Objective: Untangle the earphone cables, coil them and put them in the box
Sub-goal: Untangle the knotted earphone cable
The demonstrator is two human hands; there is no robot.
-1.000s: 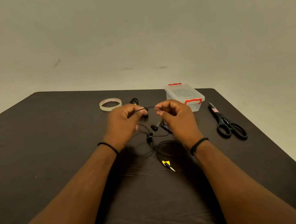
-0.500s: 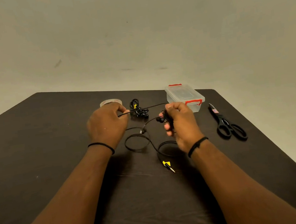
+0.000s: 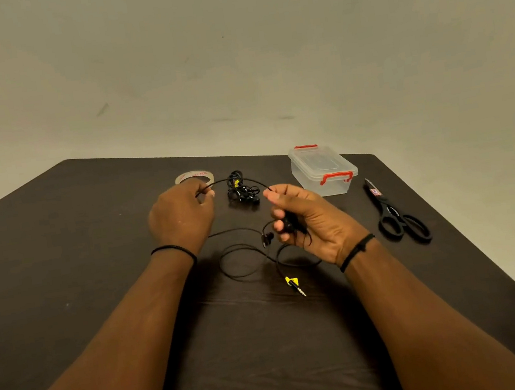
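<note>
both hands, left hand point(image 3: 183, 212) and right hand point(image 3: 302, 218), are pinched on one earphone cable point(image 3: 244, 255); loose loops could be snagged into a knot.

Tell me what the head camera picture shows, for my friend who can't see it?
Two hands stretch a black earphone cable over a dark table: the left hand pinches one end, the right hand grips the other. Its loose loops and yellow-tagged plug lie below. Behind sit a second tangled earphone bundle, tape roll, closed clear box and scissors.
</note>
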